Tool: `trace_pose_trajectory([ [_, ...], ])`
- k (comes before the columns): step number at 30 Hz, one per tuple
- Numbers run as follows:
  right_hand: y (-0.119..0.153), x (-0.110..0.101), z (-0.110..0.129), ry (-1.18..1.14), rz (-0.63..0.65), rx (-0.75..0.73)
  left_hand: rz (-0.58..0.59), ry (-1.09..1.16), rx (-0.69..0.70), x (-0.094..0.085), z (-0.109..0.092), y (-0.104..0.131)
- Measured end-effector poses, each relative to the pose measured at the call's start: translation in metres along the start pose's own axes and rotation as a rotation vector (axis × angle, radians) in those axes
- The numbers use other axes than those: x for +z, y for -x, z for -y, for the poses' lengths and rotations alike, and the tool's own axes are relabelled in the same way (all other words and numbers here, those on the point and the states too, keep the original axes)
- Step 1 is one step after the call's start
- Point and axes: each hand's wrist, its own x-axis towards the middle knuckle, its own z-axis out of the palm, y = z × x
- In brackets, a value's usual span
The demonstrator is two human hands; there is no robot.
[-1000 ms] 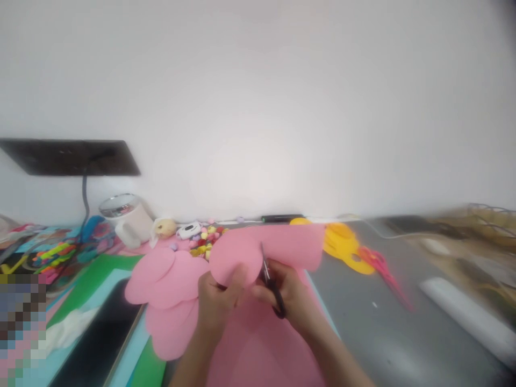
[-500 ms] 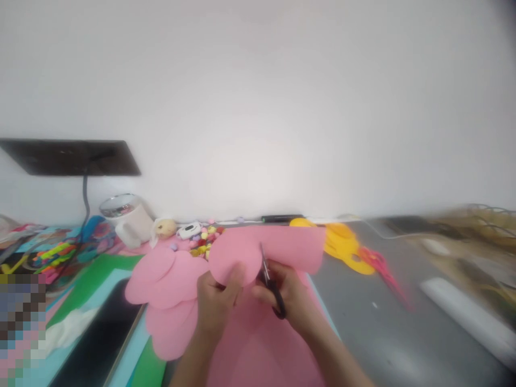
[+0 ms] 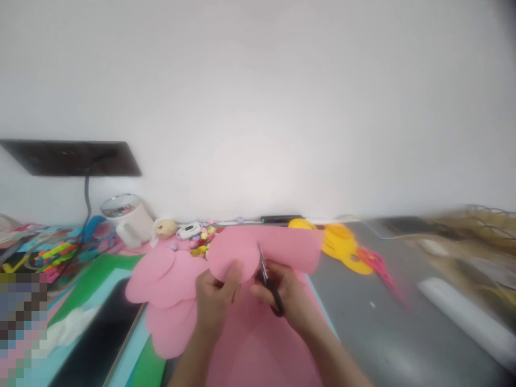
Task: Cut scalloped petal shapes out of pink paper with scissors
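Left hand (image 3: 213, 295): thumb on top, pinching the rounded end (image 3: 228, 247) of a pink sheet (image 3: 290, 247). Right hand (image 3: 290, 293): closed round black-handled scissors (image 3: 275, 294), blades at the notch beside that end. Sheet: raised at centre, right of the pink cut-outs (image 3: 171, 279). Change: we note hands, scissors and sheet sitting marginally further left; we judge the cut little advanced. Lettering: we read none; white mug (image 3: 137, 228), no legible brand.
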Motion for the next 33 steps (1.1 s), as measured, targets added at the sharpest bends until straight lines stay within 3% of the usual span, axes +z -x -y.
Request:
trace_pose_trajectory([
  [8, -0.001, 0.001, -0.004, 0.005, 0.001, -0.002, -0.018, 0.083, -0.060, 0.003, 0.001, 0.001],
  [14, -0.001, 0.000, -0.008, 0.011, 0.062, 0.001, -0.182, -0.021, -0.245, 0.010, -0.004, 0.007],
  [22, -0.002, -0.002, -0.005, 0.031, 0.070, -0.106, -0.085, -0.120, -0.221, 0.007, -0.007, 0.007],
  [29, -0.001, -0.001, -0.002, 0.100, 0.057, -0.101, -0.054, -0.091, -0.213, 0.007, -0.013, 0.007],
  [33, -0.002, -0.001, -0.004, 0.090, 0.074, -0.113, -0.067, -0.069, -0.220, 0.006, -0.007, 0.006],
])
